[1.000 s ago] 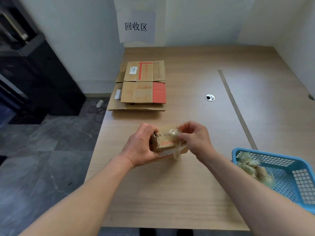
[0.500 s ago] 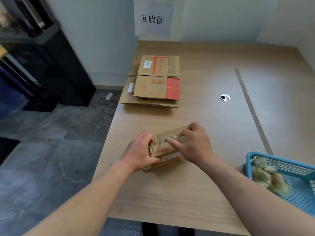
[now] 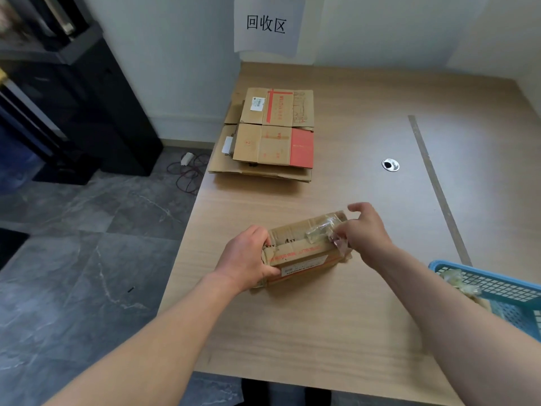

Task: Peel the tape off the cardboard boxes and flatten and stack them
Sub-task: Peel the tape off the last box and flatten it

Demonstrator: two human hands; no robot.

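A small worn cardboard box [image 3: 301, 253] with red print and a white label lies on the wooden table [image 3: 322, 323], near its left side. My left hand [image 3: 248, 256] grips the box's left end, fingers curled over the edge. My right hand [image 3: 364, 230] is at the box's right end and pinches a strip of clear tape [image 3: 320, 231] that lifts off the top. A stack of flattened boxes [image 3: 272, 139] lies further back on the table by the left edge.
A blue plastic basket [image 3: 497, 288] holding crumpled tape [image 3: 459, 284] sits at the right edge of view. A round cable hole [image 3: 390, 164] and a seam strip mark the table. A paper sign hangs on the wall. The floor drops off left of the table.
My right hand has shifted from the middle of the box top to its right end, drawing the tape strip along. My left hand keeps its grip on the left end.
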